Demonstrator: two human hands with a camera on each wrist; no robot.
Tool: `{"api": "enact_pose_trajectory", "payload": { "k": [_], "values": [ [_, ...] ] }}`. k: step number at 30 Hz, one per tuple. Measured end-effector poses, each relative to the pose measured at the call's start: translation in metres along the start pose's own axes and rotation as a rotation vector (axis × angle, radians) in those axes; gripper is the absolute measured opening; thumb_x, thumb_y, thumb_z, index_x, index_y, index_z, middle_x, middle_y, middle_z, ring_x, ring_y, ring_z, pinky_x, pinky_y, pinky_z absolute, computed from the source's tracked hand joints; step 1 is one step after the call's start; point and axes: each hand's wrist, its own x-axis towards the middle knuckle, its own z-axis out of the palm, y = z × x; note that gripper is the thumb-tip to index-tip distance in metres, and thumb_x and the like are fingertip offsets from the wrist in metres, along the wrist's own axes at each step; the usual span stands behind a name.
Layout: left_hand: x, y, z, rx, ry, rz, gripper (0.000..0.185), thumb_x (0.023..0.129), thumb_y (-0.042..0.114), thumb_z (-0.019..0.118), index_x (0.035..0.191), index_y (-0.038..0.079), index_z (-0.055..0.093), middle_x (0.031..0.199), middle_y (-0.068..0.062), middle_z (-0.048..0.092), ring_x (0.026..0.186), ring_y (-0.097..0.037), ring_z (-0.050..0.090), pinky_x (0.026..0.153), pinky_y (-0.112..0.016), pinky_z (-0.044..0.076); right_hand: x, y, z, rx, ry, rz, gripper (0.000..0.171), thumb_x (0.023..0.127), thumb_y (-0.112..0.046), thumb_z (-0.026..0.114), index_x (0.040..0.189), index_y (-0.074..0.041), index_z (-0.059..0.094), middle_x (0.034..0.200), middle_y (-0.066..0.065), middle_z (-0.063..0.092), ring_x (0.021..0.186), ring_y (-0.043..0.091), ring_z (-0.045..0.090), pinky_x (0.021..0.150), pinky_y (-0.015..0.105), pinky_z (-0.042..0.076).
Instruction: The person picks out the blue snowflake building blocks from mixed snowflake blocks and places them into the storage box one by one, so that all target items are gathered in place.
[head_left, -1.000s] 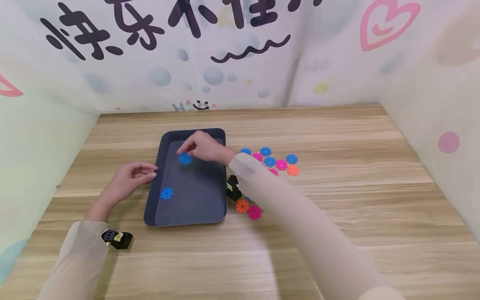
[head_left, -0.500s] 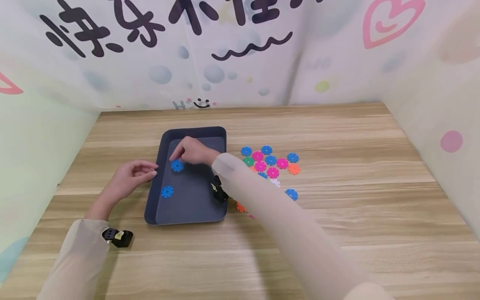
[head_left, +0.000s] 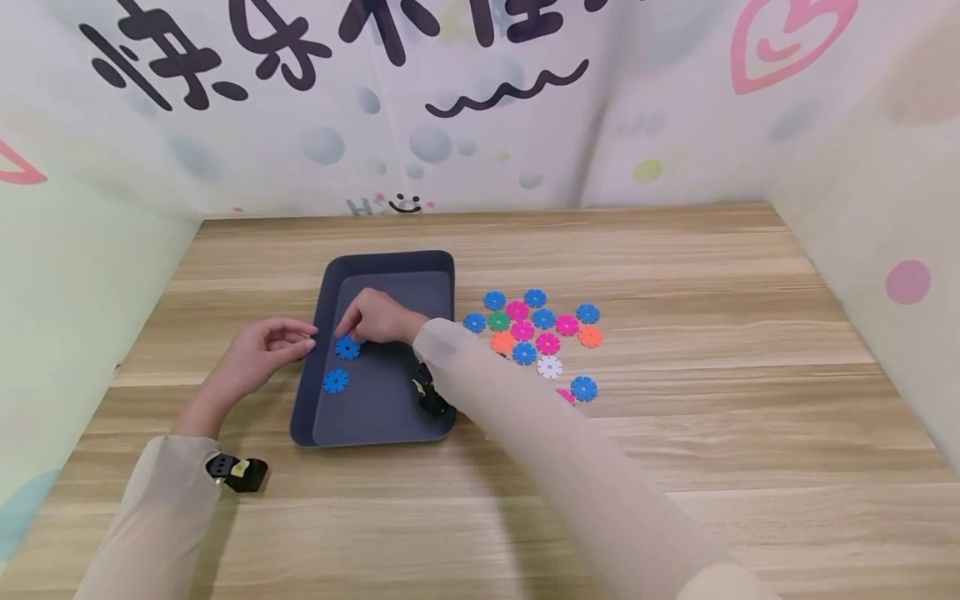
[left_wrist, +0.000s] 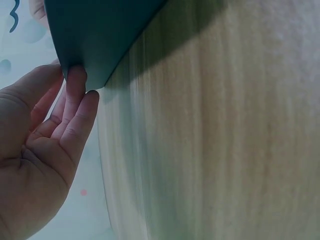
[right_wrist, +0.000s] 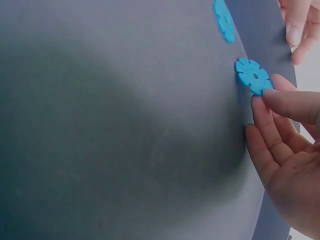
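Observation:
In the head view, my right hand (head_left: 381, 317) is inside the dark grey tray (head_left: 382, 421), near its left wall. It pinches a blue slotted plastic disc (head_left: 347, 348) between thumb and fingers; in the right wrist view the held disc (right_wrist: 249, 76) stands tilted off the tray floor. A second blue disc (head_left: 336, 381) lies flat just nearer to me, along the same wall. My left hand (head_left: 255, 358) is outside the tray, its nearly straight fingertips touching the left rim. The left wrist view has the left hand (left_wrist: 45, 135) against the tray's outer wall (left_wrist: 100, 35).
Right of the tray, loose slotted discs lie in a group on the wooden table (head_left: 712, 333): several blue and pink ones, orange discs (head_left: 590, 337), a green disc (head_left: 498, 321) and a white disc (head_left: 550, 367). My right sleeve (head_left: 540, 442) hides part of the group.
My right hand has moved left and nearer to me with the blue disc, bringing it close to the second disc by the left wall. The left hand stays at the rim.

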Motion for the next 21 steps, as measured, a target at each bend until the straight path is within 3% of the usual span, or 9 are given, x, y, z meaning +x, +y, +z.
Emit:
{"api": "enact_pose_trajectory", "payload": {
  "k": [21],
  "values": [
    [-0.001,-0.002,0.000,0.002,0.002,-0.010,0.033,0.091,0.021,0.058,0.113,-0.004,0.059,0.100,-0.021,0.061,0.077,-0.002,0.061,0.068,-0.015,0.049,0.003,-0.007,0.011,-0.048,-0.012,0.027,0.020,0.085,0.004,0.059,0.099,-0.003,0.071,0.095,0.005,0.069,0.079,0.009,0.055,0.063,0.011,0.042]
  ]
}}
